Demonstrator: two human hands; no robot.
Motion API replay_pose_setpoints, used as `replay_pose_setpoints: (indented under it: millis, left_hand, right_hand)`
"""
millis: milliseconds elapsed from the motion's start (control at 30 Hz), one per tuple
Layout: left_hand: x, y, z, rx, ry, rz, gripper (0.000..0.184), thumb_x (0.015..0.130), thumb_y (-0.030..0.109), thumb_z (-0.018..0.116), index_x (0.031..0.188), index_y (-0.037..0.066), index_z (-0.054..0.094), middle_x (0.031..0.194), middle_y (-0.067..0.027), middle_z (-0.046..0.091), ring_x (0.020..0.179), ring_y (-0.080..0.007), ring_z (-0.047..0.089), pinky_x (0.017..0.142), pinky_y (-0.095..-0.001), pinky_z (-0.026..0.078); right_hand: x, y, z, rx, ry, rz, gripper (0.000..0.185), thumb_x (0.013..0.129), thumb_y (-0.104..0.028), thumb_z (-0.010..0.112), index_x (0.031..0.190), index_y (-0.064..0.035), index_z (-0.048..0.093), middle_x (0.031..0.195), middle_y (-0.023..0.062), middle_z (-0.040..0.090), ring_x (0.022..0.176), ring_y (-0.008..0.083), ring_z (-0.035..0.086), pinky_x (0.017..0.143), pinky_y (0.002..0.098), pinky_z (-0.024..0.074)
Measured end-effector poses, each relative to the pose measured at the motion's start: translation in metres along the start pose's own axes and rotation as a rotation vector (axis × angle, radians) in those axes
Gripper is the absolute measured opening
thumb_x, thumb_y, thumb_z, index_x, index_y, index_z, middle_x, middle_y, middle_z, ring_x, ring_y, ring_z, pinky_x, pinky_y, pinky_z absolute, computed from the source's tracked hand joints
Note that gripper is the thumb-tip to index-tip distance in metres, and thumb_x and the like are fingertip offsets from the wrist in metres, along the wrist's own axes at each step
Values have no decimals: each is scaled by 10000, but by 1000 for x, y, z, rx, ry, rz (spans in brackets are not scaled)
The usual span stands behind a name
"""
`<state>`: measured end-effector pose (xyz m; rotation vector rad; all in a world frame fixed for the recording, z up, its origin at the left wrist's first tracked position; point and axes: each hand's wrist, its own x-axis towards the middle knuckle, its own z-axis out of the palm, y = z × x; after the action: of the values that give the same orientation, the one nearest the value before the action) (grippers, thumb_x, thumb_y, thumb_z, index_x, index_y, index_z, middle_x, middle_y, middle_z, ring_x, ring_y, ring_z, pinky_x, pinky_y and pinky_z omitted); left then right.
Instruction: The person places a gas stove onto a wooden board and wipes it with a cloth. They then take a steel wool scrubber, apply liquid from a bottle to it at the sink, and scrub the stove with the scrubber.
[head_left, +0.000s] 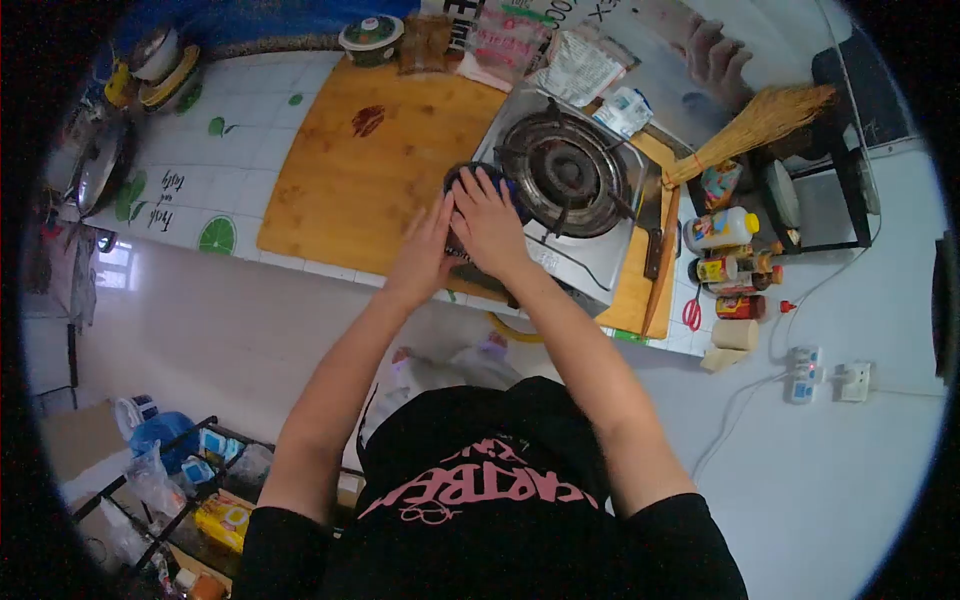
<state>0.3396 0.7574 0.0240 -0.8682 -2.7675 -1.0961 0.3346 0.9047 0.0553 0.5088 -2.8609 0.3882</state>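
1. The board lies on the desk; a push could slide it, if it is loose.
2. The left hand has its fingers extended, laid against the dark thing and the other hand; whether they grip cannot be told.
3. The dark thing sits under both hands, between board and stove; uneven pressure could tip it, or send it over the near edge.
4. The right hand spreads its fingers over its top, not clenched; a slip rightward could strike the burner.
5. The broom lies far right; its bristles could catch if flame reached them.
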Motion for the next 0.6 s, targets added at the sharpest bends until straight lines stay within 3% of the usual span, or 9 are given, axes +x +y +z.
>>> replay_pose_setpoints:
  millis: [133, 200, 433, 600]
  left_hand:
    - [0, 6, -13, 320, -58, 44, 862, 766, 191, 685, 1445, 38, 177, 1503, -112, 224, 1361, -226, 284, 1120, -491, 159]
    - [-1, 7, -13, 510, -59, 58, 886, 739, 298, 697, 1450, 90, 211, 1508, -45, 235, 1375, -170, 254, 1116, -510, 145]
    - [-3, 8, -12, 421, -34, 20, 954, 667, 345, 720, 1458, 169, 216, 1525, 21, 195, 1398, -168, 197, 1121, -516, 121]
    - [-2, 6, -8, 606, -45, 36, 883, 688, 388, 697, 1431, 153, 283, 1499, 19, 259, 1388, -145, 209, 1107, -524, 167]
  right_hand:
    - [-31, -2, -18, 35, -11, 16, 543, 841, -173, 552, 1315, 33, 385, 1397, 255, 335, 1301, 407, 313, 1076, 492, 259]
    - [-59, -5, -37, 40, -70, 95, 567, 815, -122, 574, 1316, 50, 372, 1389, 273, 327, 1289, 414, 326, 1078, 455, 275]
    - [-78, -1, -40, -40, -87, 180, 568, 775, -63, 567, 1282, 106, 377, 1384, 269, 333, 1282, 405, 336, 1083, 428, 281]
    - [-40, -3, -26, 45, -42, 67, 580, 740, -23, 551, 1283, 100, 390, 1372, 269, 353, 1286, 398, 336, 1089, 417, 281]
